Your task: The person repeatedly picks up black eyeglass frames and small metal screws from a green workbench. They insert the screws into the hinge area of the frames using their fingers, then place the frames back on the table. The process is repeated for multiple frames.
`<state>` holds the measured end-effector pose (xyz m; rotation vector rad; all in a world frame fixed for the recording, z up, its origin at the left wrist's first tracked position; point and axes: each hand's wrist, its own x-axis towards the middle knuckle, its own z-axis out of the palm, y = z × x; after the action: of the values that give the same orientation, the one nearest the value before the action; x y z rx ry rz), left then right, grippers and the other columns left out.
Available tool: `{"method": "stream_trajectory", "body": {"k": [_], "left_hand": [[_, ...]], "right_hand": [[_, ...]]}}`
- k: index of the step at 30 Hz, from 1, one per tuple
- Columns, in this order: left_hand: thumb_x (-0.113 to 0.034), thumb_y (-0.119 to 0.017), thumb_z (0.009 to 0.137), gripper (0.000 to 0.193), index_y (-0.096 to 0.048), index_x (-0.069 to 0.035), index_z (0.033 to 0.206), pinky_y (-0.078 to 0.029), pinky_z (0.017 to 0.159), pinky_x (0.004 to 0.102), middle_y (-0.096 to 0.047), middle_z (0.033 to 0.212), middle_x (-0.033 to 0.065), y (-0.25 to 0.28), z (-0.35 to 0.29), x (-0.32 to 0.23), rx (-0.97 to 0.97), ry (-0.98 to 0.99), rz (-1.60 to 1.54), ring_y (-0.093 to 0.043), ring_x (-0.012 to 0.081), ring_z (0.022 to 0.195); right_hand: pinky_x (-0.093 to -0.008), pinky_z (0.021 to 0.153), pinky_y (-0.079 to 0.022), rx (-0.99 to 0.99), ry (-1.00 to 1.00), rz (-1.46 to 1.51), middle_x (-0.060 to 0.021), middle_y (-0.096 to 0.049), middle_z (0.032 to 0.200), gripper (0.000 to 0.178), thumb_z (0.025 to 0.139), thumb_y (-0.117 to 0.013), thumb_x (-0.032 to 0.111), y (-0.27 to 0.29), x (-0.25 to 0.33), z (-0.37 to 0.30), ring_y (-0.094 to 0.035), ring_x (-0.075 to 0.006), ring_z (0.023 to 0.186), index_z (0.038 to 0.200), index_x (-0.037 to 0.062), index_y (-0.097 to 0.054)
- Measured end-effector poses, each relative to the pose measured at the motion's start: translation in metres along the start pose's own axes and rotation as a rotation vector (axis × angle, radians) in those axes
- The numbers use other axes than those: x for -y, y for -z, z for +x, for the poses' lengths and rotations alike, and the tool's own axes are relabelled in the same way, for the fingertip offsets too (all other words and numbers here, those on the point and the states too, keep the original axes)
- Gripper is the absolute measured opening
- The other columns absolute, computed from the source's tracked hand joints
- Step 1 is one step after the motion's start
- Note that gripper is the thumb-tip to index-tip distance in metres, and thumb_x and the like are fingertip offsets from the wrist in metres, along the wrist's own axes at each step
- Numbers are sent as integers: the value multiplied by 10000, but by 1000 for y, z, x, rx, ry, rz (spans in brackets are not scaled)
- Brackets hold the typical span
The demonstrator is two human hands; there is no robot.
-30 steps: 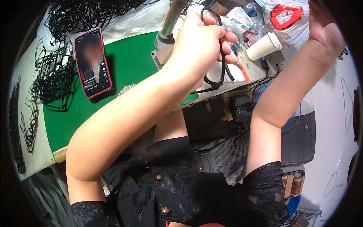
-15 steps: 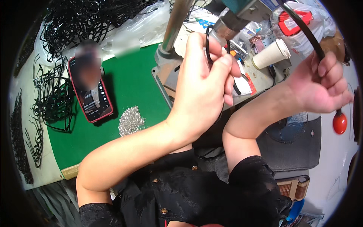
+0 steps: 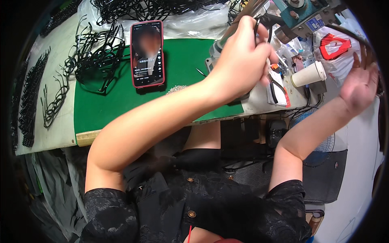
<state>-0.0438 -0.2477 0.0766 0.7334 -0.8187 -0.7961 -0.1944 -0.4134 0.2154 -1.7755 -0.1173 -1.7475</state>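
Far left: dark rows of black spectacle frames (image 3: pixel 30 101) lie along the pale worktop (image 3: pixel 67 127). Next in, a loose tangle of black frames (image 3: pixel 99 60) spreads onto the green mat (image 3: pixel 186 52). Just beside it, a phone (image 3: pixel 148 56) in a red case, lit screen facing you. Behind, clear plastic (image 3: pixel 202 20) with more black frames heaped on it. A small heap of silvery bits (image 3: pixel 176 88) shows past your left forearm, partly hidden by it.

Centre right: your left hand (image 3: pixel 247 58) is raised beside the press head (image 3: pixel 302 16), thumb and fingers clamped on a black spectacle frame (image 3: pixel 270 35). That frame sits at the fingertips, next to the metal nose of the press; whether the two touch, cannot tell. Below your hand, a curved dark piece crosses white paper (image 3: pixel 275 77).

Further right: white lidded cup (image 3: pixel 308 74), then a red item (image 3: pixel 334 46) in clear plastic. Far right, your right hand (image 3: pixel 360 85) is up at the dark lever (image 3: pixel 350 33), fingers blurred; cannot tell if they grip it.
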Motion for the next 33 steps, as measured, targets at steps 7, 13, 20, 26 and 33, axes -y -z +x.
{"method": "stream_trajectory", "body": {"k": [7,13,20,26,33], "left_hand": [[96,-535,860,277,-432,32,1110,-519,606,318,-615,788,125,62,-113,-5,20,-357,817,-657,248,671],[110,-554,850,319,-427,27,1131,-517,602,307,-621,818,144,80,-129,-5,12,-342,858,-656,247,682],[111,-547,842,306,-450,25,1119,-510,602,331,-619,822,148,90,-136,-1,37,-325,841,-639,278,680],[87,-546,842,284,-481,19,1109,-510,618,350,-618,835,146,94,-143,-11,92,-303,991,-646,273,690],[56,-436,801,598,-278,-9,1374,-465,665,230,-455,1114,131,121,-172,-67,-199,-85,705,-477,139,837]], "right_hand": [[-218,663,-391,656,-625,116,23,-589,834,309,739,-743,83,-89,7,-174,-512,-59,760,1041,71,-679],[-215,613,-396,680,-702,283,3,-586,768,204,766,-735,57,-117,9,-202,-527,-68,669,959,28,-675],[-251,571,-504,673,-783,461,-93,-661,740,65,878,-600,-15,-127,10,-202,-618,-131,627,871,-66,-638],[-256,699,-506,675,-889,515,-71,-667,851,141,920,-587,70,-120,4,-223,-617,-116,756,964,-48,-652],[-327,654,-464,996,-383,-208,-56,-550,779,244,776,-696,117,-92,-8,-269,-542,-227,717,1020,125,-700]]}}
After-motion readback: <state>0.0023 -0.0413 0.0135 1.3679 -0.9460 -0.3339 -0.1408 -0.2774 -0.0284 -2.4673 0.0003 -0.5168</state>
